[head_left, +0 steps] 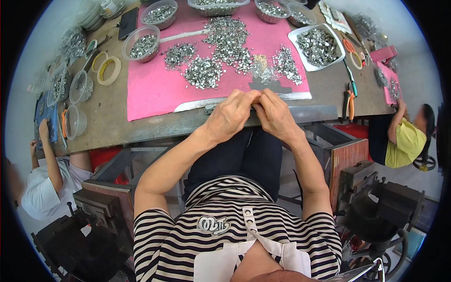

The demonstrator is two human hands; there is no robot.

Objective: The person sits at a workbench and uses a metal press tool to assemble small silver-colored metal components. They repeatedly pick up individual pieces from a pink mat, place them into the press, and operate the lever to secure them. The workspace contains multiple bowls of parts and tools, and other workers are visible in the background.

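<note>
My left hand [231, 114] and my right hand [276, 115] meet at the front edge of the table, fingertips pinched together. Whatever lies between the fingers is hidden or too small to make out. Just beyond them spreads a pink mat [145, 94] with loose heaps of small silver metal pieces [203, 73]. A larger heap [228, 40] runs toward the back, and another pile [287, 65] lies to the right. Close beyond my right hand are thin silver pieces [265, 74] beside a small gold-coloured patch [260, 61] and a dark grey strip [270, 88].
Clear tubs [142, 44] and a white tray [318, 47] hold more metal pieces. Tape rolls [109, 71] lie left, orange-handled pliers [348, 104] right. One person in white [44, 188] sits left, another in yellow [406, 143] right. Black machines [383, 211] flank me.
</note>
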